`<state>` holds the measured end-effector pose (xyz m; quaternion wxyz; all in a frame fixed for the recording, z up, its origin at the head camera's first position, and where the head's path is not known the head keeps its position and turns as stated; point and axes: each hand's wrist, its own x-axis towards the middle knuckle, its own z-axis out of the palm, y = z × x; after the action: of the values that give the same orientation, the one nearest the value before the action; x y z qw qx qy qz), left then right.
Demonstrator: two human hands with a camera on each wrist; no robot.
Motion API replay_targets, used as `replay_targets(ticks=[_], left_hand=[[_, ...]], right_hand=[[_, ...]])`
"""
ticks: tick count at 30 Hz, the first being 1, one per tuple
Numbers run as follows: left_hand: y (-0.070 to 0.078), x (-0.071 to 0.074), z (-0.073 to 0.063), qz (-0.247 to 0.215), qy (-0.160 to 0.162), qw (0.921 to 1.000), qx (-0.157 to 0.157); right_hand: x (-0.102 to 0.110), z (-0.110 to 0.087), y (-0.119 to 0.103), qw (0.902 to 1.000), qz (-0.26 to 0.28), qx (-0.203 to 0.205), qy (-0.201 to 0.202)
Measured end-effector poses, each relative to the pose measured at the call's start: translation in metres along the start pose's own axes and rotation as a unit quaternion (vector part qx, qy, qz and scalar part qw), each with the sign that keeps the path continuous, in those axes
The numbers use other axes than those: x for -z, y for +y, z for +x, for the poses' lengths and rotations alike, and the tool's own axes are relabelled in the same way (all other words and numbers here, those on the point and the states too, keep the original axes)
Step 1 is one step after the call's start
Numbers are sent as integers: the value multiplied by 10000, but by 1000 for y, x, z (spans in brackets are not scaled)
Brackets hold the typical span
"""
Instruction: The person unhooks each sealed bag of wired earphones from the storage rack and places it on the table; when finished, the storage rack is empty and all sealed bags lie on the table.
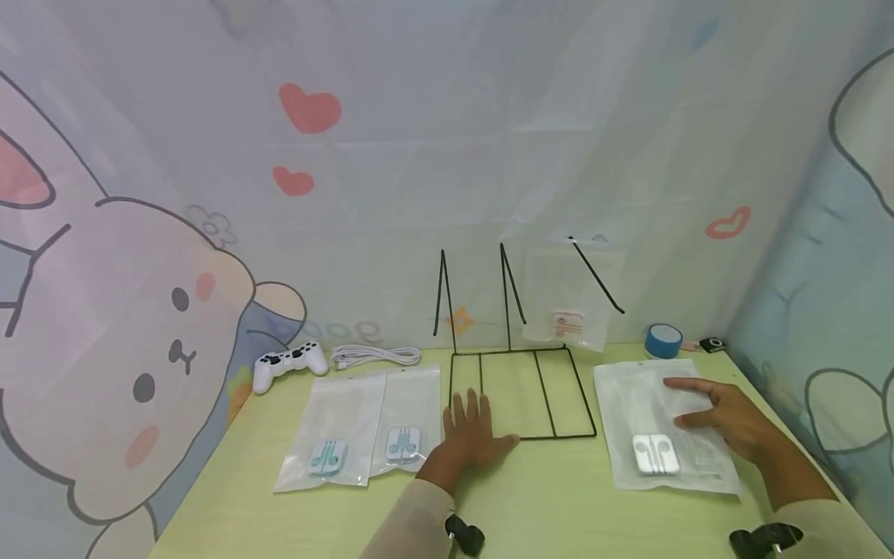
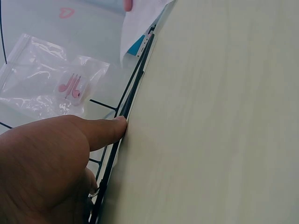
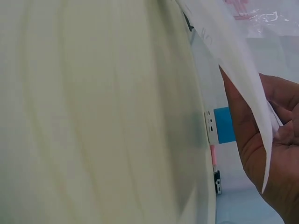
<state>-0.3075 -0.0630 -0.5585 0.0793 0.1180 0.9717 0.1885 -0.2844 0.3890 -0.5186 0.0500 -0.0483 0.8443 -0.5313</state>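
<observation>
My left hand (image 1: 468, 439) lies with straight fingers on the base of a black wire display rack (image 1: 545, 394). In the left wrist view its thumb (image 2: 110, 131) touches the rack's front bar. My right hand (image 1: 733, 419) grips the right side of a white pouch (image 1: 625, 396) holding white earphones (image 1: 655, 453). The right wrist view shows the pouch (image 3: 254, 100) lifted off the table, its edge between thumb and fingers. From the rack's right hook hangs a clear bag (image 1: 548, 279) with pink earphones (image 1: 568, 324); the other two hooks hold nothing.
Two clear bags (image 1: 345, 411) with blue-green earphones lie left of the rack. Behind them are a white game controller (image 1: 289, 363) and a coiled white cable (image 1: 375, 355). Blue tape (image 1: 662, 341) and a small black device (image 1: 712, 344) sit at the back right, before a printed curtain (image 1: 419, 155).
</observation>
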Motion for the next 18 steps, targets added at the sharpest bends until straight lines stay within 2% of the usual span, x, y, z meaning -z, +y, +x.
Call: replay_targets(ticks=[8,18], left_hand=[[-1,0,2,17,-102,9999,26],[-1,0,0,-1,-84,10000,8]], right_hand=[[-4,5,-3,9992,-383,-148,1],[-9,13,-4,9987,-419,-280,-8]])
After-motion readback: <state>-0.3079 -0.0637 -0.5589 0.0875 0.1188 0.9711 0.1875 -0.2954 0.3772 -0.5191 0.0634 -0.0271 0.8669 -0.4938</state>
